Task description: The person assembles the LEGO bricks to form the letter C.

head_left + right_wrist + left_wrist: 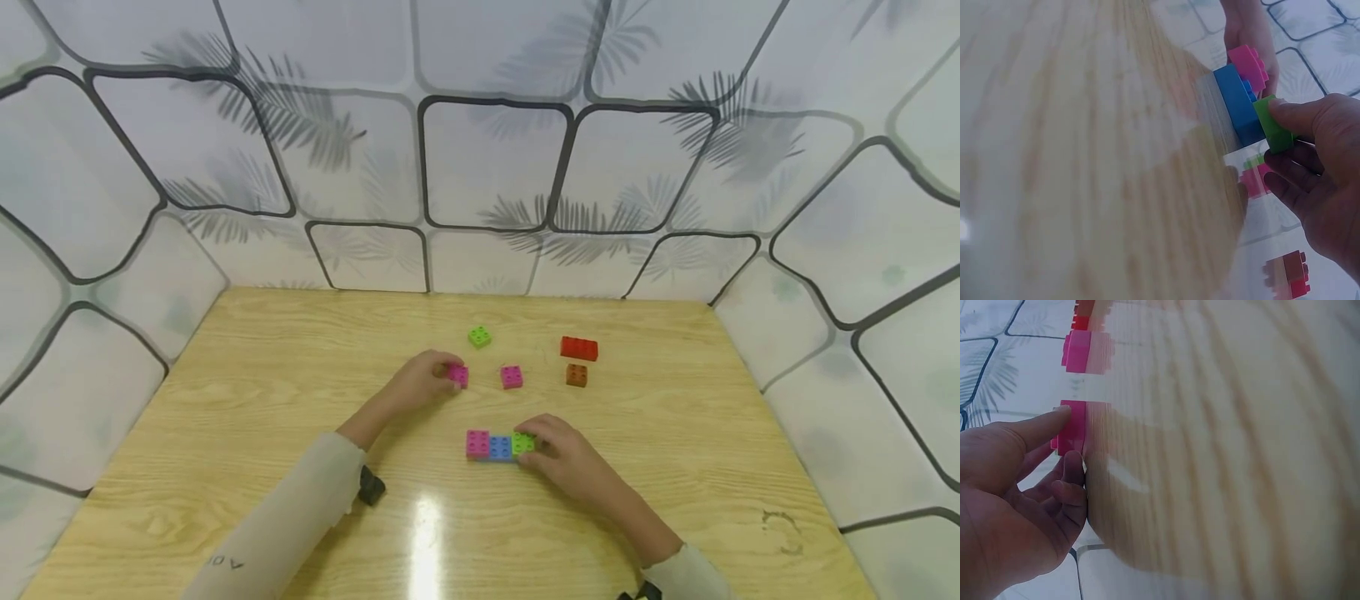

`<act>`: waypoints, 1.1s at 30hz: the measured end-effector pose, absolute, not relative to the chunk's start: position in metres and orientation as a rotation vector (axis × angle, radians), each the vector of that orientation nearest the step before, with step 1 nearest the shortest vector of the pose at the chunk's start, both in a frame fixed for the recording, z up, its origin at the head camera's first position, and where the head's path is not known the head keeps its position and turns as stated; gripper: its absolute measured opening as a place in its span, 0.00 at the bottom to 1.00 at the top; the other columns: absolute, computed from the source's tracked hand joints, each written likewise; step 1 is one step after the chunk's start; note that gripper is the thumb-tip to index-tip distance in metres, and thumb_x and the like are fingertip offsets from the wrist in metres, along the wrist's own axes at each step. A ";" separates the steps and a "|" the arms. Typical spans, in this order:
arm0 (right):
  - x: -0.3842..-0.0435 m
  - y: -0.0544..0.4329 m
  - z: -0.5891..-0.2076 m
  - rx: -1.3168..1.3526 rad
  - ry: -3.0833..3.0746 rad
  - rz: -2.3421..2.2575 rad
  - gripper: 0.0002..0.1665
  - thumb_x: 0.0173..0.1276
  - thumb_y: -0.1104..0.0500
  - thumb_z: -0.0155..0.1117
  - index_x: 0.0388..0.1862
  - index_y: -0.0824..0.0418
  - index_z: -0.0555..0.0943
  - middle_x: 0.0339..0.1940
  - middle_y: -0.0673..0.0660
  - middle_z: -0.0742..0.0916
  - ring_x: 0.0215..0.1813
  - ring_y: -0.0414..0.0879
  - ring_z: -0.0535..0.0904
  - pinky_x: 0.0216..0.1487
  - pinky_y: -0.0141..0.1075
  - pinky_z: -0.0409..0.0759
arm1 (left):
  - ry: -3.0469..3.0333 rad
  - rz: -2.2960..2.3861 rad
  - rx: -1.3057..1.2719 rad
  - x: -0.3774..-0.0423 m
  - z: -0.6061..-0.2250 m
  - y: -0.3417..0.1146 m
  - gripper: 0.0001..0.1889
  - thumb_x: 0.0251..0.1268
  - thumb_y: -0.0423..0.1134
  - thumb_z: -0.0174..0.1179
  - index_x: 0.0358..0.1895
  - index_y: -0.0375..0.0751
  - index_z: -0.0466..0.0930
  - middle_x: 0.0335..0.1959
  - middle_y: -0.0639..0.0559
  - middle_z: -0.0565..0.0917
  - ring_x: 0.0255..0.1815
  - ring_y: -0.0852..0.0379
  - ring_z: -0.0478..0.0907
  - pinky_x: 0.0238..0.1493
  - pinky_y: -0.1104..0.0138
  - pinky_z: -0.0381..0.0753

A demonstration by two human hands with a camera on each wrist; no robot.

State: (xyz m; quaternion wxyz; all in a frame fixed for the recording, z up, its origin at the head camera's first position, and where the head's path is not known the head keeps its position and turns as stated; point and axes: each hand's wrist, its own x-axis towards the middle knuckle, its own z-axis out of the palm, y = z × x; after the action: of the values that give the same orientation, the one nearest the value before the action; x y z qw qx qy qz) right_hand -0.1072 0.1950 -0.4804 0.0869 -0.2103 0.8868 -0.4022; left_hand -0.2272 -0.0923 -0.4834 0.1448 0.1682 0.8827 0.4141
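My left hand [415, 385] pinches a square pink brick [460, 377] between thumb and fingers; the left wrist view shows that pink brick [1073, 428] at the tabletop. Closer to me lies a longer blue brick [500, 448] with a pink brick [477, 443] on its left end. At its right end my right hand [573, 462] grips a lime green brick [522, 443] by its sides. In the right wrist view the green brick [1274, 125] sits slightly askew against the blue brick [1238, 106]; whether it is pressed down fully I cannot tell.
Another pink brick [512, 377] lies right of the left hand. A lime green brick [479, 337] is farther back. To the right are a long red brick [579, 348] and a brown brick [577, 375]. Patterned walls [480, 262] border the wooden table [300, 333].
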 end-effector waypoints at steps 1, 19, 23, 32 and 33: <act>-0.107 0.195 -0.480 -0.620 2.639 -1.202 0.22 0.72 0.50 0.66 0.62 0.51 0.80 0.54 0.41 0.82 0.52 0.38 0.77 0.57 0.39 0.79 | 2.539 1.199 0.479 -0.227 -0.483 -0.092 0.22 0.66 0.37 0.67 0.62 0.42 0.80 0.64 0.43 0.79 0.71 0.41 0.69 0.73 0.46 0.65; -0.106 0.192 -0.481 -0.622 2.648 -1.224 0.22 0.70 0.52 0.69 0.61 0.52 0.80 0.53 0.40 0.82 0.49 0.37 0.77 0.54 0.35 0.79 | 2.455 1.335 0.439 -0.207 -0.476 -0.096 0.20 0.67 0.40 0.66 0.61 0.50 0.81 0.55 0.50 0.80 0.45 0.53 0.76 0.45 0.61 0.78; -0.106 0.192 -0.481 -0.610 2.637 -1.226 0.22 0.70 0.53 0.69 0.62 0.51 0.80 0.53 0.39 0.82 0.49 0.37 0.76 0.54 0.35 0.78 | 2.414 1.379 0.446 -0.199 -0.472 -0.097 0.19 0.67 0.41 0.67 0.60 0.52 0.81 0.56 0.51 0.80 0.42 0.54 0.76 0.41 0.63 0.78; -0.106 0.193 -0.480 -0.584 2.625 -1.232 0.23 0.70 0.51 0.69 0.62 0.49 0.79 0.52 0.38 0.82 0.50 0.37 0.76 0.56 0.36 0.78 | 2.391 1.384 0.492 -0.179 -0.462 -0.097 0.20 0.67 0.46 0.67 0.61 0.55 0.81 0.56 0.53 0.80 0.41 0.54 0.73 0.40 0.62 0.75; -0.106 0.193 -0.480 -0.584 2.624 -1.234 0.23 0.69 0.51 0.69 0.62 0.50 0.79 0.52 0.39 0.82 0.50 0.37 0.77 0.56 0.37 0.78 | 2.389 1.383 0.495 -0.176 -0.461 -0.097 0.20 0.67 0.46 0.67 0.61 0.55 0.82 0.56 0.53 0.80 0.41 0.54 0.73 0.40 0.63 0.75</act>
State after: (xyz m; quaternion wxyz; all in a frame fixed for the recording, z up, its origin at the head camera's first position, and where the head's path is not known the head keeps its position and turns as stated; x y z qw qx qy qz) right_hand -0.1059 0.1927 -0.4801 0.0915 -0.1965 0.8834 -0.4154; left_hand -0.1765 -0.0965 -0.4613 0.1676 0.1738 0.8398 0.4863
